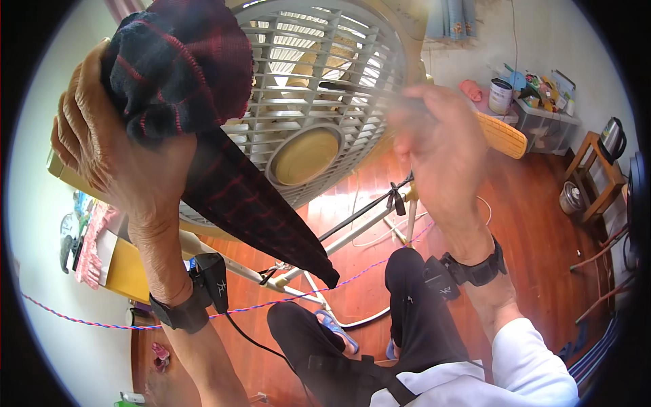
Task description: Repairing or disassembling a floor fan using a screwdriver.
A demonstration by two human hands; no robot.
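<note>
The left hand [129, 156] stands at the left side of the fan [305, 156], its fingers closed around a bunched, dark plaid cloth [180, 68] with red lines. That cloth covers the upper left of the fan's front, and its tapered tail hangs past the fan's lower rim. The right hand [444, 146] is before the fan's right side, fingers curled but blurred; a thin dark stick [342, 87] lies across the grille [285, 88] and points toward it, yet whether that grip holds the stick cannot be told.

The step in hand looks like working the cloth at the fan. To do it well, the left grip should gather more of the tail, since a loose end could snag on the tubular stand [359, 231] below the fan or drag on the twisted red and blue cord [108, 325] that passes close by the tip. Pressure is best kept light and along the slats, as thin ones may bend. A right hand settled on the fan's rim would probably steady it better than one pressing on the grille.
</note>
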